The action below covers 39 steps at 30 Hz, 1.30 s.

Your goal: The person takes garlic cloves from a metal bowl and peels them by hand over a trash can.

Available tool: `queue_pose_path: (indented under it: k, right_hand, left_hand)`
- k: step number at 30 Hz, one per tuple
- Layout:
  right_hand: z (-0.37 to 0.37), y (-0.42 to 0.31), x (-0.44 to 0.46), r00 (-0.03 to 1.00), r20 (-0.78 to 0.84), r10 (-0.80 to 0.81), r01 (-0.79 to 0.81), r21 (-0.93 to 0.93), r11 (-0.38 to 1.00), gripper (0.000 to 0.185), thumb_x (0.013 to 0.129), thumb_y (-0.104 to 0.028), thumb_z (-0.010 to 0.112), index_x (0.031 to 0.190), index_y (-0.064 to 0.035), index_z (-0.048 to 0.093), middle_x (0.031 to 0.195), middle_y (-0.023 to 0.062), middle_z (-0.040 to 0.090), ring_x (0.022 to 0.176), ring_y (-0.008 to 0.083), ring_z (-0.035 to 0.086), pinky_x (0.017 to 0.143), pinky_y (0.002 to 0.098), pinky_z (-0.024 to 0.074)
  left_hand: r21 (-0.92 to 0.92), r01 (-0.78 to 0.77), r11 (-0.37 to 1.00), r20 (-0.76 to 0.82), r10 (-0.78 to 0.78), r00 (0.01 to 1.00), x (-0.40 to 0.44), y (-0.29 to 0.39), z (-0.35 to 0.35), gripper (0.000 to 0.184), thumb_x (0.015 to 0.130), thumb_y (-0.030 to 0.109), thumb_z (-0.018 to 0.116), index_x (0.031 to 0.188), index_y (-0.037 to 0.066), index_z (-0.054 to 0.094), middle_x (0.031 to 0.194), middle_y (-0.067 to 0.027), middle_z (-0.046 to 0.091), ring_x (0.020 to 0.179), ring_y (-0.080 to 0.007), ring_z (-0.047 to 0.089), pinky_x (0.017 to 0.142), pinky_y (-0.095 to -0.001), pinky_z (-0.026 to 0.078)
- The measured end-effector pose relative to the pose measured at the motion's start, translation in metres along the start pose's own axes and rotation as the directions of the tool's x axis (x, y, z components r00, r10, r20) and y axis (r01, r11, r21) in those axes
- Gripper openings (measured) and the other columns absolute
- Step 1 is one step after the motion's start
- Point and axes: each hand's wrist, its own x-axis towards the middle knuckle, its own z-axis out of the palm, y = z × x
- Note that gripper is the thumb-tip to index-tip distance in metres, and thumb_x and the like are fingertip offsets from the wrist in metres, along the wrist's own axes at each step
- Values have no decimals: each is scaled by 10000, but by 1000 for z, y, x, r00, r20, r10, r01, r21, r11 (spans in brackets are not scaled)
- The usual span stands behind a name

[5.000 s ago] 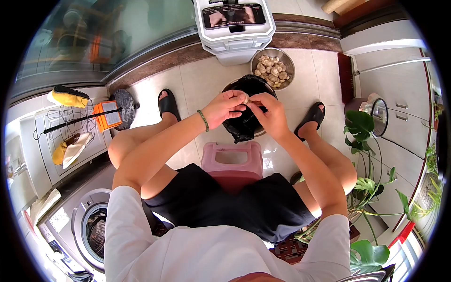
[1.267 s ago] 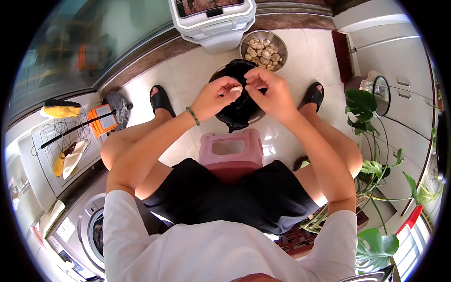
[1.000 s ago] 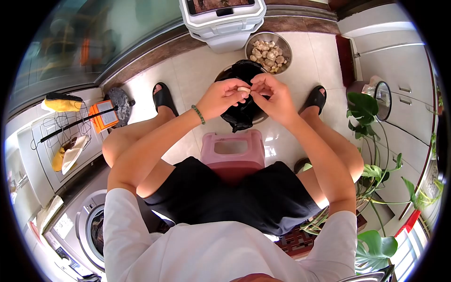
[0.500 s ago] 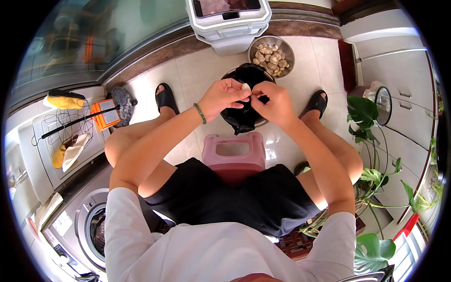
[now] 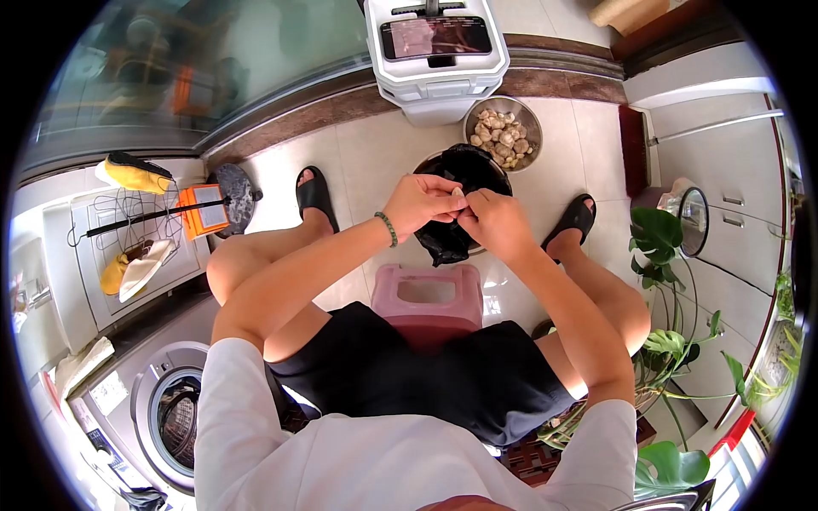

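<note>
Between the fingertips of my left hand (image 5: 419, 204) is a pale garlic clove (image 5: 457, 192), small and partly covered by the fingers. My right hand (image 5: 498, 223) is closed in a pinch against the same clove, its fingertips touching those of the left. Both hands are over a round metal bowl lined with a black plastic bag (image 5: 445, 247). Just beyond it, a metal bowl (image 5: 535, 128) on the floor holds several garlic bulbs and loose cloves (image 5: 499, 136).
A pink plastic stool (image 5: 469, 289) stands between my legs. Ahead is a grey-white box (image 5: 439, 81) with a phone (image 5: 436, 37) on top. Potted plants (image 5: 656, 234) are at the right, a washing machine (image 5: 166, 409) at the left.
My hands have come closer together, and the right fingers now press against the clove, which shows less. The whole view has shifted slightly, with the floor things lower in it.
</note>
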Motion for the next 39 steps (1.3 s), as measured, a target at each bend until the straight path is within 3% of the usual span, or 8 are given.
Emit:
queue_pose_path:
  k: [13,17,24,27,29,32,35,39]
  right_hand:
    - [6,-7,-7,1000,-6,-18,18,73,997,121,744,-128,678,707,-50,594,634,99,590,558,288,607,505,397,502]
    - [8,-3,-8,999,-17,-36,37,104,994,118,732,-113,682,689,-50,592,631,101,589,545,291,599,494,395,496]
    - [-12,-5,10,995,-63,75,-55,272,961,115,679,-68,677,629,-50,575,608,95,570,519,305,582,480,387,477]
    - [-17,-7,13,992,-30,120,-105,317,943,89,676,-46,683,674,-48,594,651,96,590,556,292,602,514,367,496]
    - [-23,-11,17,987,-82,138,-85,462,883,92,718,-24,697,782,-36,632,731,103,621,623,276,630,567,341,512]
    - [-22,-12,18,990,-96,102,-36,531,847,123,776,-9,696,888,-26,646,801,111,638,672,268,642,603,329,516]
    - [-23,-5,17,993,-114,-21,72,466,882,116,815,-6,679,926,-26,654,823,113,647,676,269,646,597,332,506]
    - [-25,-5,15,999,-51,17,11,508,861,113,816,10,665,919,-26,638,819,115,636,678,277,638,591,341,497]
  left_hand:
    - [-24,50,998,11,-50,999,-6,-15,-4,331,831,163,778,1093,-3,662,957,-81,710,808,-137,688,744,-287,585]
    - [20,48,999,33,-48,998,-9,-11,-3,370,846,178,763,1144,-10,648,956,-77,703,809,-129,680,749,-279,581]
    - [41,25,999,110,-29,993,-12,13,-9,433,893,236,714,1252,18,607,1004,-33,686,856,-111,659,769,-276,572]
    - [38,7,999,129,-12,992,-10,14,-13,457,899,252,706,1280,29,589,1025,-28,680,866,-105,650,764,-274,569]
    - [33,-5,999,131,0,991,-9,15,-14,458,902,259,703,1284,34,588,1033,-28,679,868,-104,648,761,-272,568]
    - [-3,-4,1000,122,4,992,-9,17,-16,446,889,251,720,1266,45,600,1028,-37,693,877,-116,666,772,-298,575]
    - [-3,12,1000,170,-12,985,-6,16,-19,444,893,255,714,1271,52,598,1031,-32,692,868,-114,665,769,-299,576]
    - [-3,28,1000,213,-27,977,-6,16,-20,436,897,262,708,1270,64,602,1038,-23,691,872,-110,656,764,-293,576]
